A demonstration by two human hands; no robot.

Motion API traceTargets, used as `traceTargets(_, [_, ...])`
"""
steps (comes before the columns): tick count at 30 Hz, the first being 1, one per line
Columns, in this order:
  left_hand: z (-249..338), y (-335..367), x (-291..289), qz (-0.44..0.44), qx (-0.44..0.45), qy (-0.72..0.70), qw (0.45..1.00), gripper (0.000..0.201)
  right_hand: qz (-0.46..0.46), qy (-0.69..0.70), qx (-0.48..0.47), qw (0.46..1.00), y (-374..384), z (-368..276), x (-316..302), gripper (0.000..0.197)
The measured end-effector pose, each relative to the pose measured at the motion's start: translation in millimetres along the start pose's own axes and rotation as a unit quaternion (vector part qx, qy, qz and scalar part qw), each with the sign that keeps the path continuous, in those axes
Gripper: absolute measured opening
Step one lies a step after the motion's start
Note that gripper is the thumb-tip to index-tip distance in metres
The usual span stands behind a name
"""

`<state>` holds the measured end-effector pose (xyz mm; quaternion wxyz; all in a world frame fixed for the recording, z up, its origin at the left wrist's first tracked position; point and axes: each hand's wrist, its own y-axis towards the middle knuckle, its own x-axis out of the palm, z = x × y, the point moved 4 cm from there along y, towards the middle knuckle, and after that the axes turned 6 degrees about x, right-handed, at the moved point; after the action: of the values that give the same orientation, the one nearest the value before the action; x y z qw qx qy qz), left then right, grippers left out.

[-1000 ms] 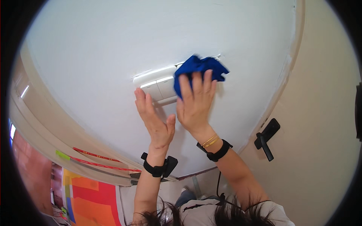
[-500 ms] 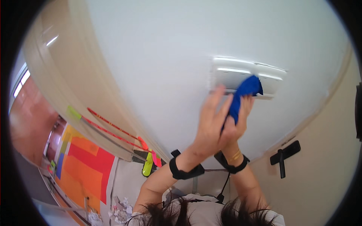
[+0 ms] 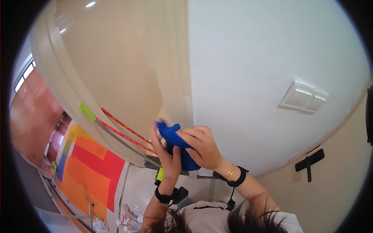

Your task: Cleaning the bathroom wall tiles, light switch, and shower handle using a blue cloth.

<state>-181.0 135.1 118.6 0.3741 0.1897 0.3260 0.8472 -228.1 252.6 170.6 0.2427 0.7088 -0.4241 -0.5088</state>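
Note:
A bunched blue cloth (image 3: 169,135) is between my two hands, away from the wall, with part of it hanging below my fingers. My left hand (image 3: 169,161) grips it from the left, thumb up against the fabric. From the right, my right hand (image 3: 203,148) curls its fingers over the cloth. A white double light switch (image 3: 305,98) is mounted on the white wall (image 3: 241,73), well to the right of both hands. Black straps circle both wrists.
Red sticks (image 3: 126,126) lean at the left by the beige door frame (image 3: 171,70). A black door handle (image 3: 309,161) is on the right. Low at the left are an orange and red mat (image 3: 93,167) and crumpled paper scraps (image 3: 130,219).
Both hands have left the light switch with the blue cloth and come down to the left. My view has turned left, so the switch now appears farther right.

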Motion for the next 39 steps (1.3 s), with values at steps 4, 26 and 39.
traceTargets(4, [-36,27,-24,-0.161,-0.051,0.015,0.986,0.047,0.109,-0.199,0.042,0.973,7,6,25,0.044])
traceTargets(26, [-58,33,23,-0.183,0.253,0.02,0.95,0.061,0.215,-0.479,0.08,0.847,-52,63,97,0.034])
traceTargets(39, [-10,139,40,-0.175,0.376,-0.135,0.9,0.07,0.279,-0.483,-0.006,0.83,54,36,39,0.047])
